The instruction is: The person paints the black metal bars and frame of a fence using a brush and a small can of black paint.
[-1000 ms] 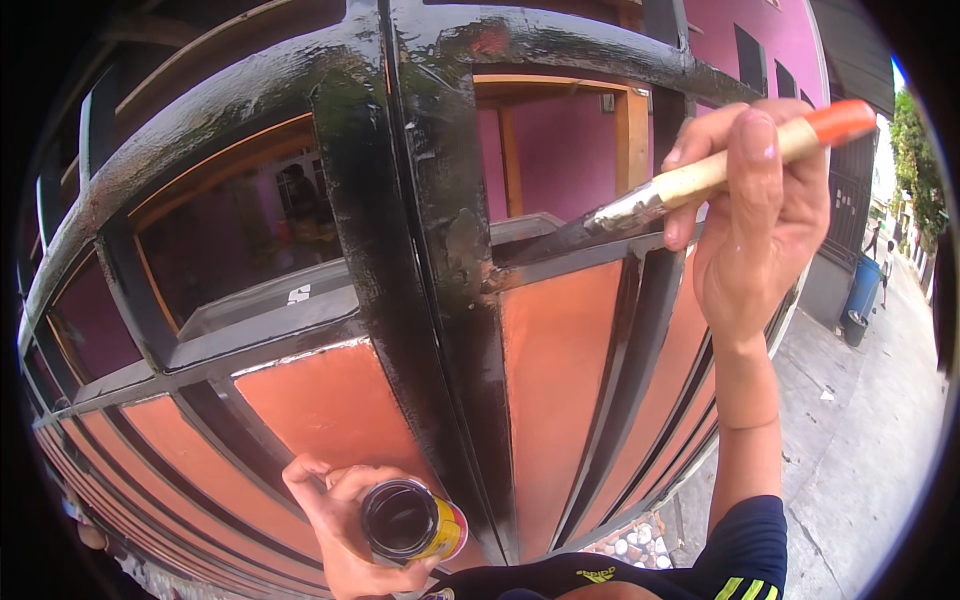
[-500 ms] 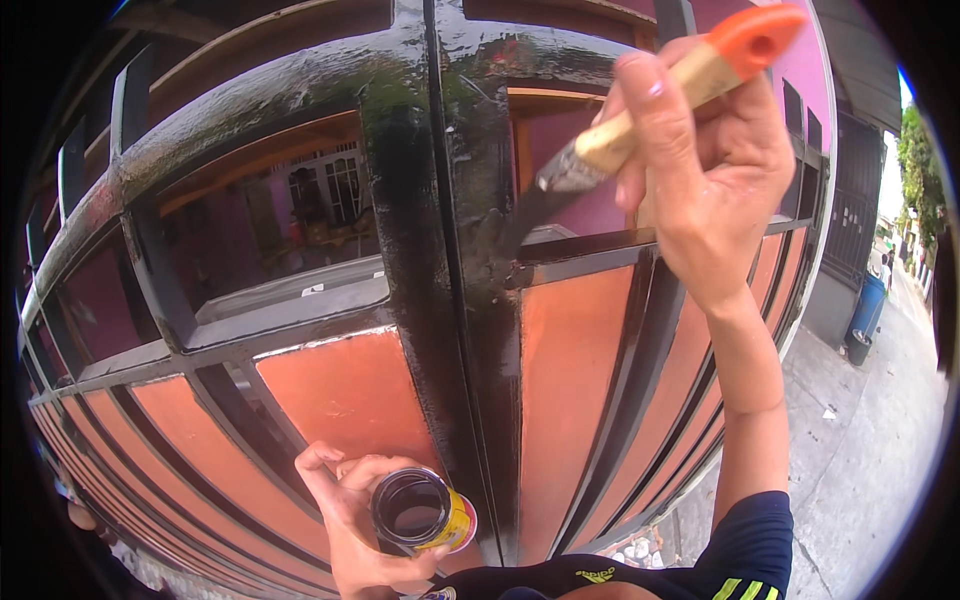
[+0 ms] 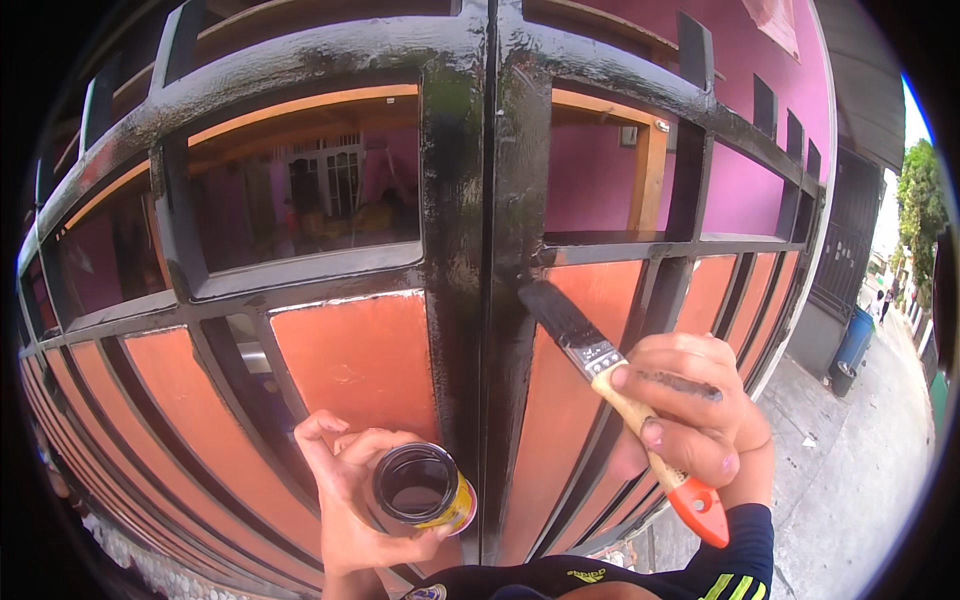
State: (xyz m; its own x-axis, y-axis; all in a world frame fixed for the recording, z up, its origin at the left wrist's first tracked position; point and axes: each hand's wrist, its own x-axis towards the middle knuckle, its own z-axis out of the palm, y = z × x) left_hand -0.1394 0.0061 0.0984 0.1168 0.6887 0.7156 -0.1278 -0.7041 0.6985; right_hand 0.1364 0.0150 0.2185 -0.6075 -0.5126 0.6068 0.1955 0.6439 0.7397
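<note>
My left hand point(image 3: 345, 500) is closed around a small yellow paint can point(image 3: 462, 505) with its top off. Dark paint point(image 3: 415, 490) shows inside. In my right hand point(image 3: 690, 405) is a paintbrush point(image 3: 630, 405), gripped by its pale wooden handle with an orange end. Its black bristles point up and left, close to the right upright of a metal gate point(image 3: 455, 200); whether they touch it I cannot tell. The gate's frame is glossy black, with orange panels point(image 3: 355, 360) below. A dark smear marks one finger of my right hand.
A purple wall point(image 3: 600, 185) and an orange post point(image 3: 648, 180) show through the gate's openings. To the right runs a grey paved path point(image 3: 850, 480), with a blue bin point(image 3: 855, 340) beside a dark metal gate. Distant people and a tree point(image 3: 925, 200) stand farther along.
My right hand has come down from the upper right, and the brush has swung so its handle now points down instead of up. The left hand still holds the can in nearly the same place.
</note>
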